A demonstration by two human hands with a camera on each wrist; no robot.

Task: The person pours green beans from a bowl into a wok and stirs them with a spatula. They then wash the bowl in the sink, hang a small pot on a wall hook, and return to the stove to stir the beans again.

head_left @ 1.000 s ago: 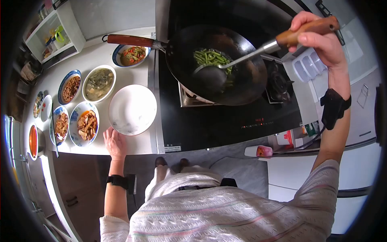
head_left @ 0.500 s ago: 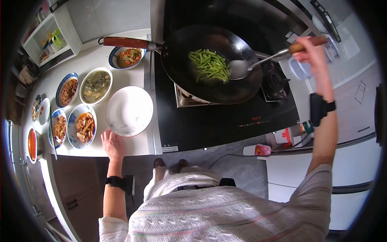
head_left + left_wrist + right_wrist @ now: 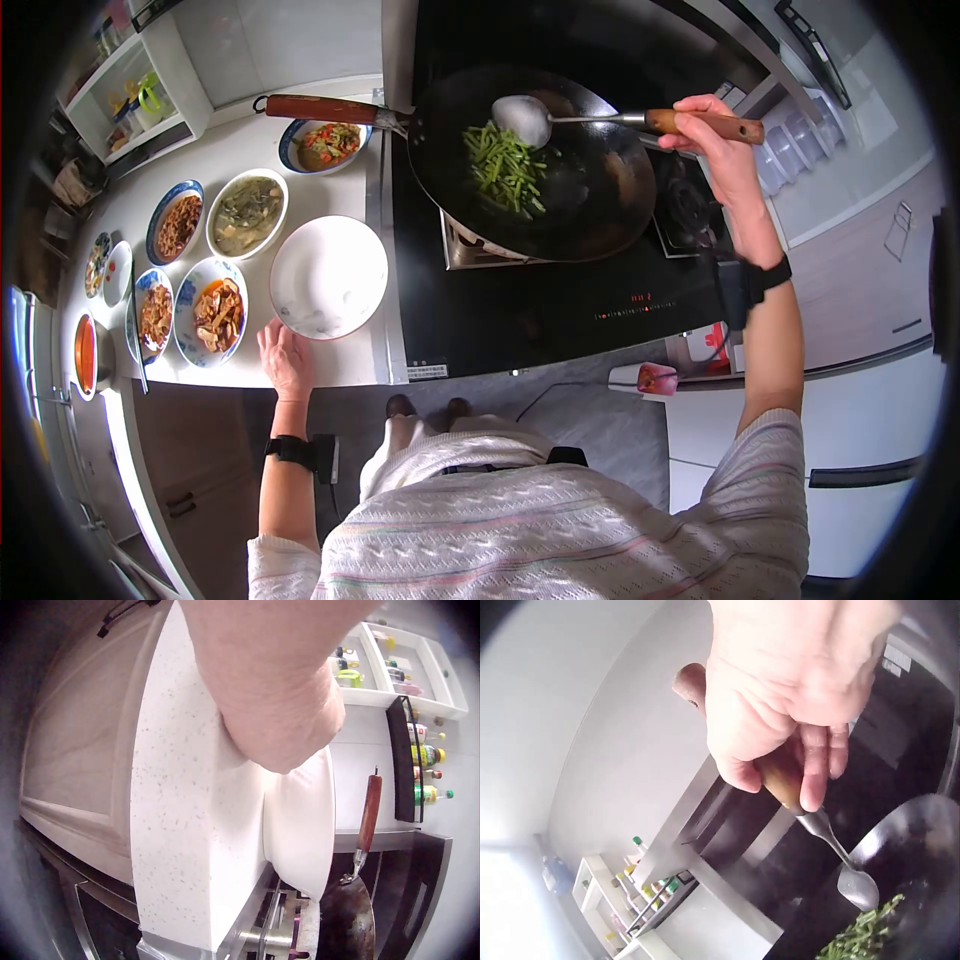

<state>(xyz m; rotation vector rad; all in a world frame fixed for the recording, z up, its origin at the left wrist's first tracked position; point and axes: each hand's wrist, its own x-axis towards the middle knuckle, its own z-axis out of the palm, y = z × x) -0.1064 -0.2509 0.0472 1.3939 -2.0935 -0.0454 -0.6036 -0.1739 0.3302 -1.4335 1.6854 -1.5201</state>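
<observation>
My right hand [image 3: 722, 150] grips the wooden handle of a metal wok ladle [image 3: 522, 120], fingers and thumb wrapped around it. The ladle's rounded head is at the upper edge of a heap of chopped green beans [image 3: 503, 172] inside a dark wok [image 3: 600, 215]. In the right wrist view the ladle head [image 3: 858, 889] sits just beside the beans [image 3: 864, 930]. Down at the counter's front edge, my left hand [image 3: 287, 362] rests with relaxed fingers at the near rim of a white bowl [image 3: 330, 275] that holds no food. The left wrist view hides those fingertips behind the hand.
Several filled dishes crowd the counter's left, including a bowl of soup [image 3: 248, 212] and a plate of sliced food [image 3: 218, 315]. The wok's wooden handle [image 3: 320, 108] points left over another dish [image 3: 328, 145]. Right of the wok is a second burner [image 3: 690, 205].
My right hand first drew the ladle rightward from the beans, then brought its head to their upper edge, lowering the handle. The beans are rearranged. My left hand stays by the bowl.
</observation>
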